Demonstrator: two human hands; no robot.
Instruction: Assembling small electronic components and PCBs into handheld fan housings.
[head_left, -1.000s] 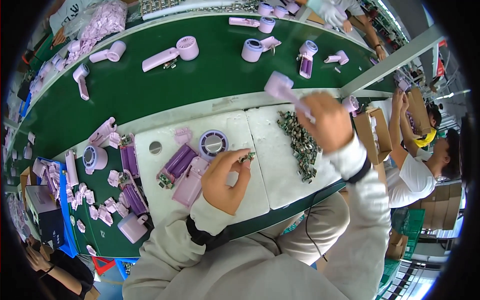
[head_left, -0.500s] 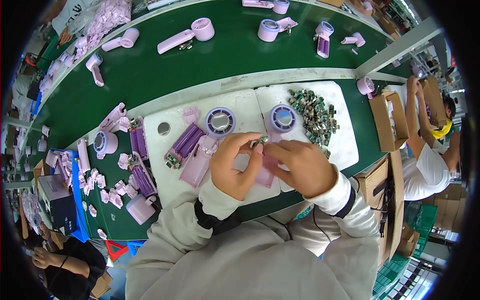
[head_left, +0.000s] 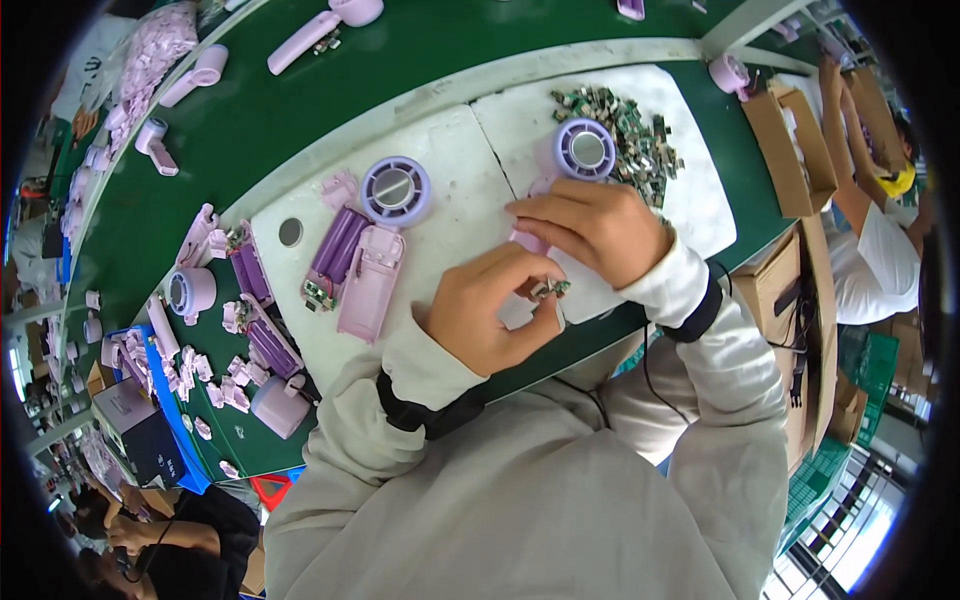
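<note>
My left hand (head_left: 495, 310) pinches a small green circuit board (head_left: 549, 288) between thumb and forefinger, low over the white foam sheet. My right hand (head_left: 608, 232) is closed on the pink handle of a handheld fan (head_left: 584, 150), whose round purple-ringed head points away from me. Its fingers hide most of that handle. Left of my hands lies another fan head (head_left: 395, 191), with an open pink handle shell (head_left: 371, 284) below it. Beside the shell is a purple battery holder (head_left: 338, 243) with a board at its lower end.
A heap of circuit boards (head_left: 650, 160) covers the foam's right part. A round metal disc (head_left: 290, 232) lies at its left. Further left are purple battery holders (head_left: 268, 345), pink pieces and a blue tray (head_left: 165, 400). Cardboard boxes (head_left: 790, 150) stand right; co-workers sit at both sides.
My right hand has left the circuit board and moved up onto the fan's handle. The left hand keeps the board, now nearer me. The whole view has shifted and turned.
</note>
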